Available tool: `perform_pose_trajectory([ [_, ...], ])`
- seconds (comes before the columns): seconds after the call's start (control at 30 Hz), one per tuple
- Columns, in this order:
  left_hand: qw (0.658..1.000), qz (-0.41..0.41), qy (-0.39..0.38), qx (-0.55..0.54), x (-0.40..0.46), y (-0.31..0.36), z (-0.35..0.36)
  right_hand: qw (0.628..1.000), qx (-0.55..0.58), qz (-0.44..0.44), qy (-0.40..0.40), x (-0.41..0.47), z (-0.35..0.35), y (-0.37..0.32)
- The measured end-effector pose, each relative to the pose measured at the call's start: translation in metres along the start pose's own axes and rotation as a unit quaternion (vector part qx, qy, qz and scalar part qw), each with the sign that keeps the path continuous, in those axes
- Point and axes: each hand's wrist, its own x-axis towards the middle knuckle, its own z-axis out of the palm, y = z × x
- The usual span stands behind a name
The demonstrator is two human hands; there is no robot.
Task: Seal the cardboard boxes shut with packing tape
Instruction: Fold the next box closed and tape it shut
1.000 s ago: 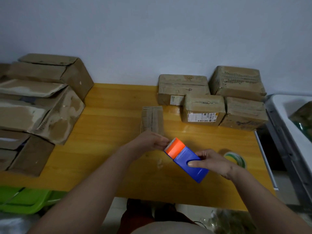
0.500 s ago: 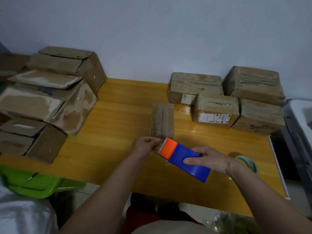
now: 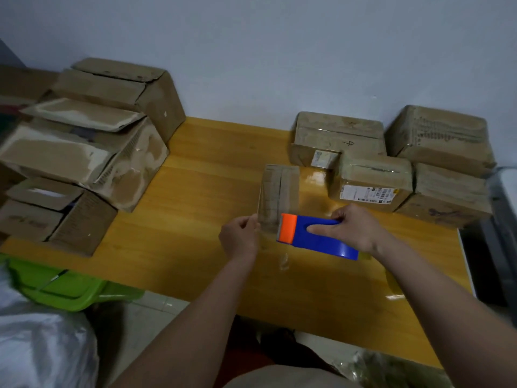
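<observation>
My right hand (image 3: 354,229) grips a blue tape dispenser (image 3: 316,238) with an orange front end, held above the wooden table (image 3: 195,214). My left hand (image 3: 239,236) pinches the free end of the clear tape (image 3: 267,219), which is stretched out left of the dispenser's orange end. Just behind the tape a small narrow cardboard box (image 3: 279,189) lies on the table with its flaps closed.
Several taped boxes (image 3: 372,163) are grouped at the back right. Larger boxes with loose flaps (image 3: 84,152) are piled on the left. A green plastic bin (image 3: 61,284) and a white bag (image 3: 42,345) sit below the table's left front edge.
The dispenser has turned level and moved right, and a longer stretch of clear tape now spans between my hands. The view has shifted left and downward.
</observation>
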Motion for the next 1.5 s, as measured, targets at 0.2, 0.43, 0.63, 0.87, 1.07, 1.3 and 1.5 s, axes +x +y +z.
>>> perform_pose_trajectory([
  [0.2,0.999,0.023,0.025,0.034,0.015,0.007,0.009,0.997,-0.073,0.027,0.016,0.018,-0.012,-0.026],
  [0.43,0.999,0.012,0.012,0.048,0.024,0.007,0.019,0.989,-0.137,0.046,-0.010,0.039,-0.017,-0.042],
  [0.63,0.982,0.064,-0.015,0.179,0.027,-0.002,0.022,0.989,-0.130,0.059,-0.035,0.048,-0.018,-0.044],
  [0.87,0.892,0.014,-0.152,0.425,0.039,-0.002,0.018,0.991,-0.111,0.056,-0.045,0.052,-0.019,-0.037],
  [1.07,0.968,0.175,-0.029,0.180,0.022,-0.012,0.021,0.993,-0.089,0.061,-0.047,0.052,-0.017,-0.030],
  [1.3,0.991,0.058,-0.022,0.122,0.019,-0.009,0.038,0.995,-0.063,0.067,-0.035,0.048,-0.012,-0.026],
  [1.5,0.992,-0.003,-0.026,0.120,0.025,-0.005,0.037,0.996,-0.041,0.064,-0.046,0.032,-0.016,-0.015],
])
